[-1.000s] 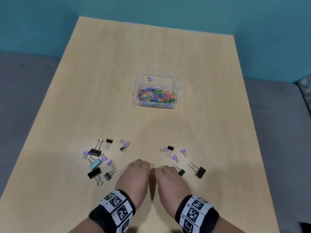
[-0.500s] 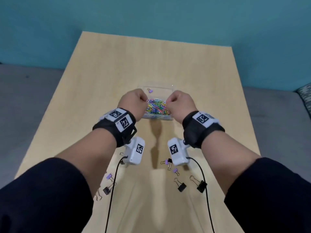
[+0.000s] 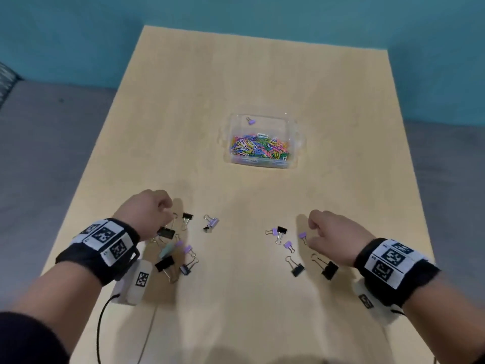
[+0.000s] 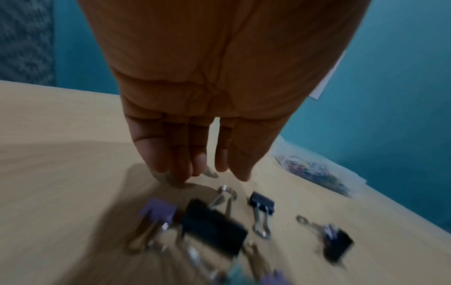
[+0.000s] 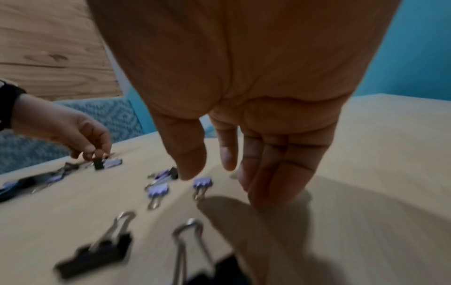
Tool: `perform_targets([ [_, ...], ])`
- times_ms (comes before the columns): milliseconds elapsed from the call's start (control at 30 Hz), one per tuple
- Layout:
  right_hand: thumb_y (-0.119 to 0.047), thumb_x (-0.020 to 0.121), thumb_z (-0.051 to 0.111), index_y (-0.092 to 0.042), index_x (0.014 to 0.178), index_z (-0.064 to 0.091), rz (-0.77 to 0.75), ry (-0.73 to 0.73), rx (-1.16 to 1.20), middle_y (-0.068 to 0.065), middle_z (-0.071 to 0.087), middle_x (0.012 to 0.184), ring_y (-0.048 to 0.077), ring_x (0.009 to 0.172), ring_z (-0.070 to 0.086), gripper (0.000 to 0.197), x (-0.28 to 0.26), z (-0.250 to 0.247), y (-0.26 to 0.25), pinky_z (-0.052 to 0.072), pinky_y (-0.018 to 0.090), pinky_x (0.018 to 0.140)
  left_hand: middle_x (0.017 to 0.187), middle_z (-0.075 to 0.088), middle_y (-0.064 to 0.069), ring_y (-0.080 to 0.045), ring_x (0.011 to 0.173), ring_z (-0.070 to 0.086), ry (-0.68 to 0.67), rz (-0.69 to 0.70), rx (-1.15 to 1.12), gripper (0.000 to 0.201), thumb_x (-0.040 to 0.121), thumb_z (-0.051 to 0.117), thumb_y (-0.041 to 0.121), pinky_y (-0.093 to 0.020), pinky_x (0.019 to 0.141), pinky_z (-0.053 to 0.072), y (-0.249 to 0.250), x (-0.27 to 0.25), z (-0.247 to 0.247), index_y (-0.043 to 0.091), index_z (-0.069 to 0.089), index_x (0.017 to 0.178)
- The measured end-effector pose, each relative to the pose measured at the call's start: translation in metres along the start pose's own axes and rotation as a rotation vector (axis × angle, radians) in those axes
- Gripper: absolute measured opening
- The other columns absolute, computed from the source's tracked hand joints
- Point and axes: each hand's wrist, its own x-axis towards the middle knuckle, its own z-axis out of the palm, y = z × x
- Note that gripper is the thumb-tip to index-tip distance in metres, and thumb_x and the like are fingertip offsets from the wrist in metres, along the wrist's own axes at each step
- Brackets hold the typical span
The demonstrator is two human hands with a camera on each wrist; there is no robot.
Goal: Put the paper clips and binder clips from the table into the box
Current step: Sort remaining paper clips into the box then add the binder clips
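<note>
Mostly glossy wire-handled binder clips (image 3: 280, 233)

Multicoloured paper clips (image 3: 259, 149); purple and black binder clips (image 3: 282, 233); teal wall (image 3: 236, 14); checkered wristbands (image 3: 106, 240)

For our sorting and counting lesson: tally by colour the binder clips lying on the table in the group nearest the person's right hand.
Small lilac binder clips: 3
Black binder clips: 3
Total: 6
</note>
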Motion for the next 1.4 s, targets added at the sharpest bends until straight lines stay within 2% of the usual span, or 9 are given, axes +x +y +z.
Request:
perform_targets([
  [200, -0.031, 0.092, 0.047, -0.023, 0.089, 0.037, 0.020, 0.164, -0.025, -0.001, 0.047, 0.089, 0.019, 0.071, 0.048, 0.014, 0.002, 0.025, -0.021, 0.036, 0.032, 0.058, 0.095, 0.047, 0.004, -0.017, 0.082, 0.049, 0.061, 0.228, 0.248, 0.031, 0.082, 0.060, 0.038, -0.031, 0.067, 0.043, 0.016, -0.012, 0.030, 0.027, 0.051, 0.109],
  [367, -0.017, 0.091, 0.046, -0.017, 0.083, 0.040, 0.042, 0.168, -0.055, 0.003, 0.046, 0.088, 0.022, 0.069, 0.048, 0.010, 0.008, 0.027, -0.030, 0.035, 0.031, 0.056, 0.087, 0.044, -0.002, -0.021, 0.075, 0.046, 0.073, 0.307, 0.407, 0.008, 0.089, 0.051, 0.017, -0.032, 0.059, 0.038, 0.039, -0.010, 0.040, 0.016, 0.046, 0.095],
  [500, -0.011, 0.079, 0.046, -0.016, 0.082, 0.044, 0.080, 0.154, -0.016, 0.003, 0.048, 0.084, 0.021, 0.066, 0.049, 0.007, 0.006, 0.022, -0.036, 0.035, 0.029, 0.051, 0.077, 0.043, -0.001, -0.021, 0.071, 0.045, 0.083, 0.269, 0.370, 0.012, 0.081, 0.046, 0.009, -0.031, 0.056, 0.034, 0.047, -0.010, 0.041, 0.018, 0.039, 0.083],
  [667, -0.006, 0.073, 0.049, -0.011, 0.075, 0.058, 0.231, 0.252, 0.529, 0.007, 0.065, 0.073, 0.023, 0.062, 0.060, 0.010, 0.003, 0.016, -0.028, 0.048, 0.029, 0.057, 0.083, 0.044, -0.003, -0.022, 0.071, 0.045, 0.094, 0.249, 0.293, 0.015, 0.074, 0.049, 0.005, -0.031, 0.056, 0.036, 0.051, -0.014, 0.042, 0.016, 0.041, 0.081],
  [800, 0.001, 0.078, 0.042, -0.006, 0.074, 0.054, 0.303, 0.249, 0.935, 0.017, 0.059, 0.063, 0.024, 0.049, 0.053, 0.014, 0.001, 0.016, -0.028, 0.048, 0.034, 0.057, 0.088, 0.046, -0.003, -0.023, 0.071, 0.050, 0.086, 0.178, 0.181, 0.014, 0.075, 0.051, 0.005, -0.030, 0.058, 0.039, 0.058, -0.018, 0.041, 0.014, 0.049, 0.086],
  [1033, -0.021, 0.091, 0.038, -0.016, 0.094, 0.048, 0.077, 0.128, 0.382, 0.007, 0.061, 0.078, 0.024, 0.061, 0.053, 0.012, -0.006, 0.017, -0.048, 0.043, 0.033, 0.056, 0.073, 0.057, -0.004, -0.021, 0.059, 0.053, 0.152, 0.058, -0.027, 0.020, 0.078, 0.038, 0.001, -0.025, 0.047, 0.034, 0.051, -0.022, 0.044, 0.018, 0.049, 0.077],
  [1167, -0.048, 0.089, 0.047, -0.022, 0.094, 0.035, -0.045, 0.112, -0.025, -0.001, 0.052, 0.080, 0.023, 0.071, 0.052, 0.029, 0.002, 0.025, -0.066, 0.039, 0.035, 0.054, 0.066, 0.062, -0.009, -0.025, 0.054, 0.061, 0.152, -0.118, -0.654, 0.025, 0.085, 0.036, 0.003, -0.031, 0.052, 0.046, 0.044, -0.027, 0.040, 0.020, 0.055, 0.085],
  [1267, -0.041, 0.091, 0.048, -0.024, 0.091, 0.030, -0.037, 0.124, -0.095, 0.000, 0.046, 0.084, 0.025, 0.074, 0.050, 0.024, 0.012, 0.035, -0.069, 0.036, 0.034, 0.055, 0.071, 0.054, -0.015, -0.026, 0.056, 0.054, 0.080, -0.191, -1.097, 0.021, 0.085, 0.042, -0.010, -0.032, 0.052, 0.048, 0.047, -0.034, 0.041, 0.005, 0.057, 0.084],
  [1400, -0.024, 0.094, 0.048, -0.018, 0.083, 0.034, -0.013, 0.096, 0.034, -0.001, 0.046, 0.075, 0.019, 0.062, 0.047, 0.018, 0.018, 0.033, -0.070, 0.033, 0.030, 0.050, 0.074, 0.058, -0.014, -0.018, 0.053, 0.044, 0.093, -0.252, -1.038, 0.018, 0.083, 0.045, -0.001, -0.026, 0.048, 0.035, 0.049, -0.036, 0.049, 0.008, 0.059, 0.080],
])
